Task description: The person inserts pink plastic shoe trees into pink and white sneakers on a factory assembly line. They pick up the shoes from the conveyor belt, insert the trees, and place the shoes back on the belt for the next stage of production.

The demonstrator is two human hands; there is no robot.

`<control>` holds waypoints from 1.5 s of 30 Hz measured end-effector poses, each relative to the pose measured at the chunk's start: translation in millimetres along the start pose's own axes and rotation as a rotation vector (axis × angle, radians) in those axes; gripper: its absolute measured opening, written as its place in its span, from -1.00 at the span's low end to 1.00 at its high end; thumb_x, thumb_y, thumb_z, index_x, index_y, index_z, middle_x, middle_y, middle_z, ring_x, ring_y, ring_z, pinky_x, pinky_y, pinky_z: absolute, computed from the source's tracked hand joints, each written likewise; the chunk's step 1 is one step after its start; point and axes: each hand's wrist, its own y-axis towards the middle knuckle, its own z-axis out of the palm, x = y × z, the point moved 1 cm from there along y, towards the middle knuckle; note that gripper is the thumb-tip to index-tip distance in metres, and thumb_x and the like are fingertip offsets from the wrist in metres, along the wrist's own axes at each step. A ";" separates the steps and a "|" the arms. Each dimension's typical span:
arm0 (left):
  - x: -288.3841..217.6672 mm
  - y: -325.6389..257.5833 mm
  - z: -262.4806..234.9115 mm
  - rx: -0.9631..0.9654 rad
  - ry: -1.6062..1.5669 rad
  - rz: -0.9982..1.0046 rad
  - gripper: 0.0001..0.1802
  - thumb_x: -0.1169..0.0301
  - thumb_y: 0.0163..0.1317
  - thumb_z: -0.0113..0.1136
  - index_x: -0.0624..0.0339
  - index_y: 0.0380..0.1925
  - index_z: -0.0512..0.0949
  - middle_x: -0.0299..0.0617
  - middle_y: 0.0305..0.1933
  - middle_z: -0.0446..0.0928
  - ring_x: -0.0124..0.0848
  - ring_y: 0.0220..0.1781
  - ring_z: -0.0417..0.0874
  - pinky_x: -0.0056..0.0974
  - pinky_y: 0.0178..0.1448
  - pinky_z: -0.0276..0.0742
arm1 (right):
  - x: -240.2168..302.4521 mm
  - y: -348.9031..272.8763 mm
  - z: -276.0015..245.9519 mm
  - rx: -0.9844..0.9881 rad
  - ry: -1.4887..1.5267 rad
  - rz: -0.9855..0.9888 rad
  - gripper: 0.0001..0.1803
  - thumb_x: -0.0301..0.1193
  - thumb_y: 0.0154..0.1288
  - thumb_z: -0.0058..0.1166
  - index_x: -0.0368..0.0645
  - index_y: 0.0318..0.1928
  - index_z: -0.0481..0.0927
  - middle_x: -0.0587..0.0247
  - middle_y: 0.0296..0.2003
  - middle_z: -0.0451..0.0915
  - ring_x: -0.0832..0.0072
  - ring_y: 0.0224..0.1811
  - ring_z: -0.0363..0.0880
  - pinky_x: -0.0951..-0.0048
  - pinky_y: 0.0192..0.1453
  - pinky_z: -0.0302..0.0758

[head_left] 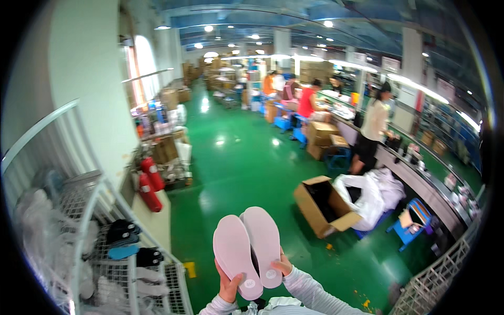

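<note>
Two pale pink shoe insoles are held up side by side in front of me, heels toward me. My left hand (229, 283) grips the left insole (233, 249) near its heel, thumb on top and fingers behind. The right insole (264, 241) is pinched the same way by my right hand (283, 264). Each insole has a small round pale mark at the heel. Their inner edges touch or overlap slightly, and a dark gap shows between them lower down. What lies behind the insoles is hidden.
A wire rack (113, 262) with dark and blue items stands at my left, near red fire extinguishers (149, 191). At right are an open cardboard box (323, 207), white bags (367, 194), a blue stool (407, 226) and a long workbench (420, 176). A person (374, 123) stands there; others sit beyond.
</note>
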 end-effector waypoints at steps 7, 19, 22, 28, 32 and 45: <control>61.7 59.0 221.6 0.567 -0.170 -0.342 -0.13 0.40 -0.10 0.11 0.27 0.20 -0.13 0.01 0.12 0.16 -0.22 0.10 0.26 -0.19 0.16 0.19 | 137.5 -100.2 -133.4 -0.588 -0.158 -0.291 0.05 -0.41 -0.15 0.18 -0.04 0.28 -0.27 0.11 0.12 0.17 0.34 0.13 0.20 0.30 0.16 0.19; 206.3 59.1 517.0 1.328 -0.392 -0.903 -0.28 0.26 -0.05 0.06 0.20 0.15 0.09 -0.06 0.10 0.28 -0.19 0.10 0.35 -0.17 0.12 0.30 | 223.1 -214.4 -350.3 -1.336 -0.309 -0.483 0.07 -0.38 -0.27 0.26 0.00 0.26 -0.15 0.02 0.09 0.21 0.24 0.10 0.28 0.26 0.13 0.27; 262.4 60.9 592.0 1.276 -0.426 -1.096 -0.32 0.21 -0.01 0.02 0.27 0.12 0.14 -0.02 0.04 0.34 -0.17 0.03 0.41 -0.15 0.10 0.34 | 257.9 -232.4 -414.3 -1.463 -0.224 -0.553 0.05 -0.44 -0.26 0.27 -0.02 0.25 -0.13 -0.04 0.03 0.28 0.24 0.02 0.36 0.26 0.02 0.38; 319.5 55.2 777.7 1.471 -0.308 -1.495 -0.46 0.18 0.07 -0.01 0.26 0.02 0.27 -0.07 -0.09 0.45 -0.23 -0.09 0.51 -0.18 0.02 0.41 | 317.5 -333.8 -506.5 -1.850 -0.080 -0.660 -0.10 -0.65 -0.17 0.16 -0.05 0.19 -0.03 -0.03 -0.08 0.40 0.25 -0.15 0.48 0.25 -0.10 0.48; 372.0 27.9 882.9 1.530 -0.225 -1.598 -0.42 0.14 0.05 0.02 0.25 0.03 0.26 -0.10 -0.07 0.44 -0.26 -0.08 0.50 -0.21 0.03 0.40 | 295.1 -437.0 -538.2 -1.908 0.089 -0.902 -0.38 -0.63 -0.11 0.12 -0.23 0.04 0.22 0.01 -0.14 0.44 0.24 -0.27 0.52 0.27 -0.24 0.56; 502.4 -34.4 1109.3 1.177 -0.338 -1.434 -0.33 0.16 0.05 -0.03 0.22 0.15 0.11 -0.03 0.08 0.32 -0.14 0.08 0.38 -0.12 0.16 0.29 | 354.6 -645.5 -774.3 -1.947 -0.177 -0.469 -0.18 -0.52 -0.25 0.19 -0.30 0.12 0.12 0.05 -0.11 0.41 0.28 -0.10 0.44 0.28 -0.05 0.44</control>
